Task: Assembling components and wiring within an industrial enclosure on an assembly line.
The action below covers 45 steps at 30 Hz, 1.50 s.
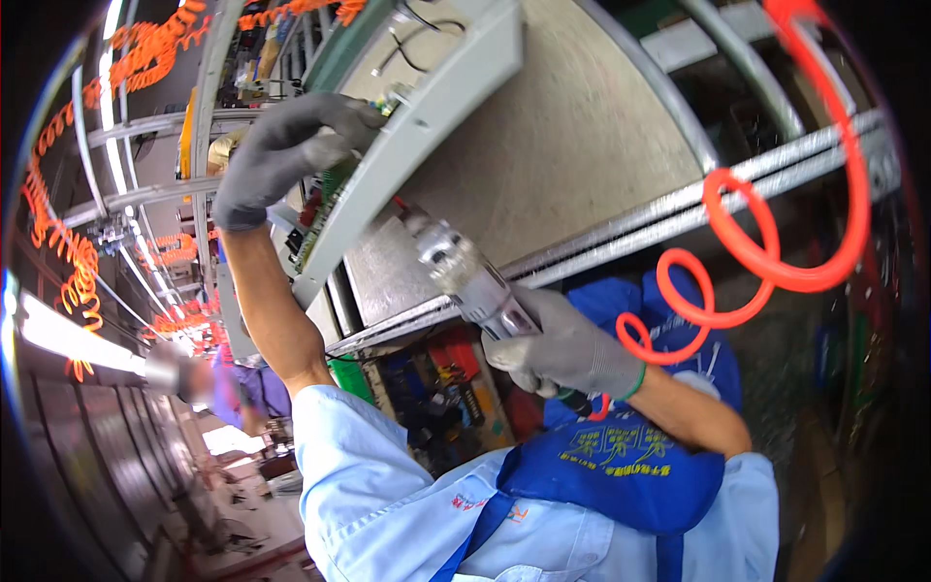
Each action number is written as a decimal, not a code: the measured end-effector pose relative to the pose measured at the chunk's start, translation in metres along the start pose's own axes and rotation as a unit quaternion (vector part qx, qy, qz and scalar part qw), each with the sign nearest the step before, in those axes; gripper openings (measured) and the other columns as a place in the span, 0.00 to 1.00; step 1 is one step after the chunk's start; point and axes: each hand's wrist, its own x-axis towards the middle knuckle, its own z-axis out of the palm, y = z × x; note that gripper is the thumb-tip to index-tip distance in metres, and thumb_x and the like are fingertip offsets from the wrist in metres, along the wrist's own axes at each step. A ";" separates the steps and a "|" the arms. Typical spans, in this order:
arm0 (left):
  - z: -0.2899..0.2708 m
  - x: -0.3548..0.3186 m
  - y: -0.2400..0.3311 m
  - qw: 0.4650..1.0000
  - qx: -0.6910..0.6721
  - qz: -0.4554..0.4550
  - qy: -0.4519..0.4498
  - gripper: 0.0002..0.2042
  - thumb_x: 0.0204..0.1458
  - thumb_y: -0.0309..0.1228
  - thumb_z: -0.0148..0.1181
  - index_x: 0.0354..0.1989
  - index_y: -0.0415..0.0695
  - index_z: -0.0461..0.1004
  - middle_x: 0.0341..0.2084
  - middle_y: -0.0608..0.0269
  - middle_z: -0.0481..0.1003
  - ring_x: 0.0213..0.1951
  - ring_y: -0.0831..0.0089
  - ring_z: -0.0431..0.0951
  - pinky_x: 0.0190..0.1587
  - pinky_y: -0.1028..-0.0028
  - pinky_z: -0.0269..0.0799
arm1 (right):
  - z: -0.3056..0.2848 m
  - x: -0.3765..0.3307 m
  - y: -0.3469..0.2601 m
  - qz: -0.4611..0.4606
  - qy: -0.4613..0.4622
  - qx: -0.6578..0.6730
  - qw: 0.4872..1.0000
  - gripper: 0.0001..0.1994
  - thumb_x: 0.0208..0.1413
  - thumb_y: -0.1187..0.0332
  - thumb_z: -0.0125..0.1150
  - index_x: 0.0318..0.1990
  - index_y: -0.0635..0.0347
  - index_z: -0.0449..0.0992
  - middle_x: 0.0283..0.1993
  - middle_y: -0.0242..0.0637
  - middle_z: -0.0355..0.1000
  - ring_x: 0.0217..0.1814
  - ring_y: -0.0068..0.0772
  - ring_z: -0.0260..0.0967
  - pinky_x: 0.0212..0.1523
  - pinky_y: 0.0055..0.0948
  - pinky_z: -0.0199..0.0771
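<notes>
My right hand (572,344), in a grey glove, is wrapped round a silver air screwdriver (475,281). Its red tip points at the long grey metal panel (427,112), which stands tilted on the worktable. On the panel's far left side, my gloved left hand (291,150) has its fingers bent and drawn together by the edge. What lies between those fingertips is hidden. A small whitish part (396,97) sits just beyond them. Below this hand, a green circuit board (320,218) shows along the panel's inner side.
A red coiled air hose (776,276) loops across the right. The worktable (572,126) has a metal rail along its near edge. Black cables (412,48) lie at the far end. Under the table are tools in a bin (441,388). Another person (238,393) is at the left.
</notes>
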 end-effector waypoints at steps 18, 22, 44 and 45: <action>0.022 -0.009 -0.004 0.984 0.087 0.061 0.146 0.12 0.52 0.33 0.58 0.36 0.36 0.77 0.29 0.47 0.78 0.33 0.56 0.78 0.41 0.63 0.73 | 0.000 0.026 0.022 -0.136 0.263 -0.317 0.901 0.16 0.46 0.73 0.68 0.41 0.61 0.70 0.30 0.27 0.68 0.29 0.16 0.63 0.30 0.22 0.66; 0.020 -0.010 -0.002 0.990 0.070 0.029 0.118 0.12 0.51 0.34 0.57 0.32 0.35 0.77 0.25 0.47 0.76 0.29 0.58 0.77 0.37 0.62 0.72 | -0.003 0.026 0.024 -0.129 0.252 -0.291 0.914 0.18 0.45 0.69 0.70 0.43 0.61 0.71 0.28 0.26 0.67 0.26 0.16 0.60 0.28 0.22 0.65; 0.019 -0.014 -0.007 0.995 0.065 0.027 0.075 0.08 0.52 0.30 0.60 0.32 0.36 0.77 0.27 0.52 0.78 0.30 0.58 0.77 0.38 0.64 0.73 | 0.017 0.028 0.020 -0.087 0.232 -0.183 0.951 0.12 0.52 0.75 0.66 0.40 0.59 0.69 0.26 0.28 0.67 0.21 0.15 0.62 0.22 0.20 0.62; 0.020 -0.013 -0.007 0.996 0.052 0.013 0.067 0.08 0.52 0.30 0.60 0.32 0.36 0.77 0.27 0.52 0.77 0.31 0.58 0.77 0.37 0.64 0.72 | 0.016 0.029 0.020 -0.078 0.263 -0.215 0.937 0.12 0.52 0.74 0.66 0.40 0.59 0.69 0.26 0.27 0.67 0.21 0.15 0.61 0.22 0.20 0.62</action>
